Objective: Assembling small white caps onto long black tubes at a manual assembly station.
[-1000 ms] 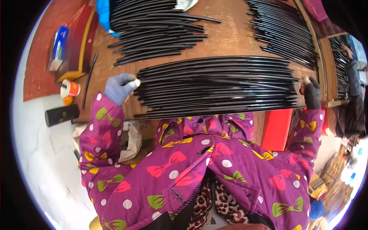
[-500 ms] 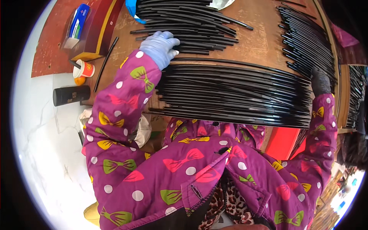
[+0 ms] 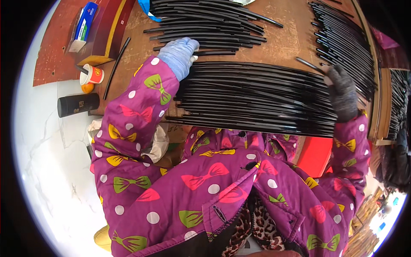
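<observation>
My left hand (image 3: 179,56), in a light blue glove, is closed at the left end of a wide row of long, glossy black rods (image 3: 257,96). Its fingertips point down beside a short black tube (image 3: 216,53); whatever they grip is hidden. My right hand (image 3: 342,92), wearing a dark grey glove, is closed round a thin black rod (image 3: 309,65), whose end sticks out up and to the left over the row's right end. Beyond the left hand lies a loose heap of black tubes (image 3: 209,21). Another pile of black rods (image 3: 344,47) slants along the table's right side.
A dark red box (image 3: 105,32) and a blue-and-white carton (image 3: 85,25) stand at the far left. Below them are a paper cup (image 3: 91,75), a small orange fruit (image 3: 87,88), a black cylinder (image 3: 78,105) and a lone black rod (image 3: 116,68). A red object (image 3: 314,156) shows below the table edge.
My right hand has moved left and toward the row from the right-hand pile, and a rod now sticks out of it. The left hand has stayed nearly in place. The whole view shifted slightly.
</observation>
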Available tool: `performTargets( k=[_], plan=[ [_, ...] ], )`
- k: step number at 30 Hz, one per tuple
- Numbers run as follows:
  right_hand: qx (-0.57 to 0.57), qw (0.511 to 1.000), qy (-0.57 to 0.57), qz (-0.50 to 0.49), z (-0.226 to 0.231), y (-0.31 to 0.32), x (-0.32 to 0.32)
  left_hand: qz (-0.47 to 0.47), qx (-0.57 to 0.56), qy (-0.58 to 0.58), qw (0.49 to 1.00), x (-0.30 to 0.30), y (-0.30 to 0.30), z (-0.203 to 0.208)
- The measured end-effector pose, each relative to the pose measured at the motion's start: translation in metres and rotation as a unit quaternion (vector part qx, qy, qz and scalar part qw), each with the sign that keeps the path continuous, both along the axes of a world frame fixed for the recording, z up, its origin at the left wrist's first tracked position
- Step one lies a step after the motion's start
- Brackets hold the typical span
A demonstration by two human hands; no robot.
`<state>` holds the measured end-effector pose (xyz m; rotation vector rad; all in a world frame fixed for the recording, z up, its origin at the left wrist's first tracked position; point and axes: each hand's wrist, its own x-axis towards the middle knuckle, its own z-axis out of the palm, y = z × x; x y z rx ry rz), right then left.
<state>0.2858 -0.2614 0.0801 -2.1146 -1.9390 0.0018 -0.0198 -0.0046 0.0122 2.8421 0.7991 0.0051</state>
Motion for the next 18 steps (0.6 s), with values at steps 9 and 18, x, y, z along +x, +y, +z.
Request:
performTargets(
  k=[9,18],
  plan=[
    [0.099,0.994,0.051,0.017,-0.010,0.014,-0.056,0.028,-0.206,-0.226,0.952,0.007,-0.052,0.022],
    [0.038,0.991,0.115,0.048,-0.006,0.012,-0.062,-0.008,-0.194,-0.207,0.959,0.000,-0.059,0.024]
  ],
)
